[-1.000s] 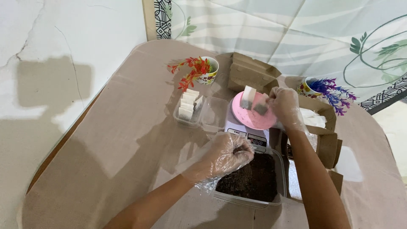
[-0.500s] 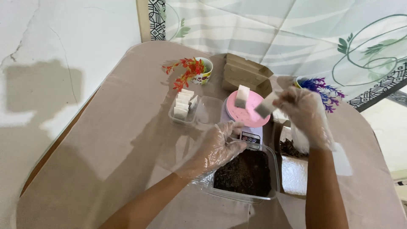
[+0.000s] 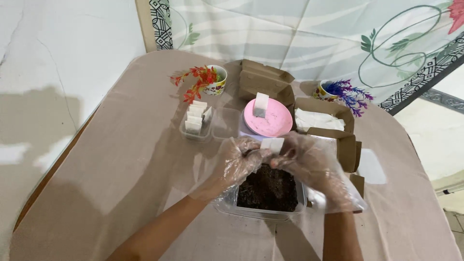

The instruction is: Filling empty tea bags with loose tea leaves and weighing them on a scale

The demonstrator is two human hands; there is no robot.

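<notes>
Two gloved hands, one white sachet, over one tub of dark loose matter.

Left hand (image 3: 239,159) and right hand (image 3: 307,162) pinch the sachet (image 3: 272,144) between fingertips, long axis running 9 to 3 o'clock, above the clear tub (image 3: 227,205). Beyond, at 12: one pink dish (image 3: 273,123) bearing one white block (image 3: 261,104); at 11: one tray (image 3: 186,131) of stacked sachets.

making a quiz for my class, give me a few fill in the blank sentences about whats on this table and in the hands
1. Both gloved hands, left hand and right hand, hold a small white pouch above a clear tub filled with dark ____.
2. One white block stands on a round plate coloured ____.
3. The cup at the far right holds artificial flowers coloured ____.
4. The clear tray left of the plate holds a row of small ____ pouches.

Missing words: soil; pink; purple; white
</notes>
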